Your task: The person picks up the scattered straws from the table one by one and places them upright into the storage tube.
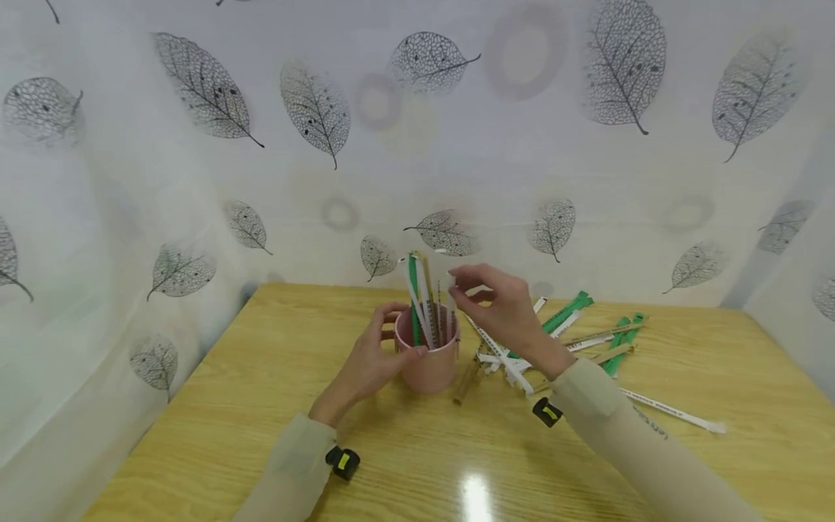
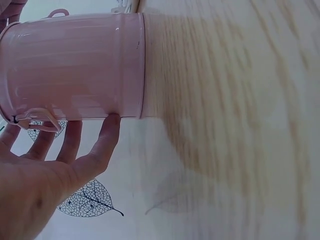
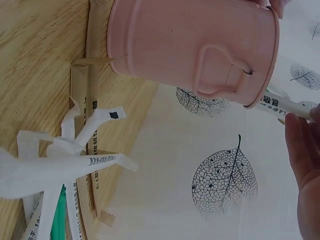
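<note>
A slim white straw [image 3: 272, 103], its pale wrapper printed with dark characters, is at the centre of the head view, partly inside a pink cup [image 1: 428, 371]. The cup is glossy and cylindrical, with a rolled rim, a raised band near the base and small wire-like loops on its sides. Other straws [image 1: 414, 297], green, white and brown, lean together inside it, their tops fanned above the rim.

The right hand [image 1: 505, 308], right of centre, pinches the white straw near its upper end. The left hand [image 1: 372, 355], left of centre, grips the cup, thumb at the near rim and fingers around the far side.

The tabletop [image 1: 261, 406] is yellowish wood with visible grain and a bright light reflection at the bottom middle. Right of the cup lies a loose pile of straws [image 1: 501, 355] in white, green and brown, crossing at many angles; a single white printed straw [image 1: 678, 412] lies at the lower right. Behind is a pale backdrop [image 1: 457, 167] patterned with dark skeleton leaves and faint rings.

The pinched straw stands nearly upright, its long axis close to vertical, lower end down in the cup. The cup also stands upright, mouth facing up.
</note>
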`<state>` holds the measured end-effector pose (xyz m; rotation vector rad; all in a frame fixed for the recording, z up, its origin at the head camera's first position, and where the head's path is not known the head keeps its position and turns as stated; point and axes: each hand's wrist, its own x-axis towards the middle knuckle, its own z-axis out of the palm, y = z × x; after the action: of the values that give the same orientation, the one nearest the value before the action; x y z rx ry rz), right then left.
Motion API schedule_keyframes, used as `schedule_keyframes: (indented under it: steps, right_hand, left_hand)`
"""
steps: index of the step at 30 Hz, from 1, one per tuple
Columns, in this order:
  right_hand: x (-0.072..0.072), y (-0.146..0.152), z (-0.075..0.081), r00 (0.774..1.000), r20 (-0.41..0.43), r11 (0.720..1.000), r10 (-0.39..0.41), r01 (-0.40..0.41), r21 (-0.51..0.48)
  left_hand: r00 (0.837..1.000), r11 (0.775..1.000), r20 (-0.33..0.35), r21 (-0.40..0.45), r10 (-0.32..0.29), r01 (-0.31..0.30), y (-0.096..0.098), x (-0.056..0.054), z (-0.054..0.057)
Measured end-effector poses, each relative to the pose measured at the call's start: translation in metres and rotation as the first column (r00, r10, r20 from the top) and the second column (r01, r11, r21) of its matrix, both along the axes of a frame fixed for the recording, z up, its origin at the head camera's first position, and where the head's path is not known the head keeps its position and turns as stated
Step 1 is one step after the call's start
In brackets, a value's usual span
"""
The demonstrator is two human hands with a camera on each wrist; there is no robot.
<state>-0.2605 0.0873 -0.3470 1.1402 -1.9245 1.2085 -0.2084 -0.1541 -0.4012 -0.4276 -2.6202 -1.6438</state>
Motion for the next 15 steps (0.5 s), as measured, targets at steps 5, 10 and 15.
schedule_keyframes:
  steps: [5, 10, 15]
  right_hand:
    - [0.001, 0.004, 0.0, 0.999, 0.044, 0.999, -0.023, 0.022, 0.038]
    - [0.007, 0.012, -0.003, 0.996, 0.059, 0.991, -0.069, 0.062, 0.116]
    - [0.012, 0.031, -0.005, 0.999, 0.0, 0.968, -0.034, 0.033, 0.249]
  left_hand:
    - [1.0, 1.0, -0.016, 0.0, -0.002, 0.002, -0.001, -0.002, -0.001]
    - [1.0, 1.0, -0.007, 0.0, 0.005, -0.005, 0.0, -0.001, 0.0]
    - [1.0, 1.0, 0.008, 0.002, 0.01, -0.01, 0.001, 0.001, 0.0]
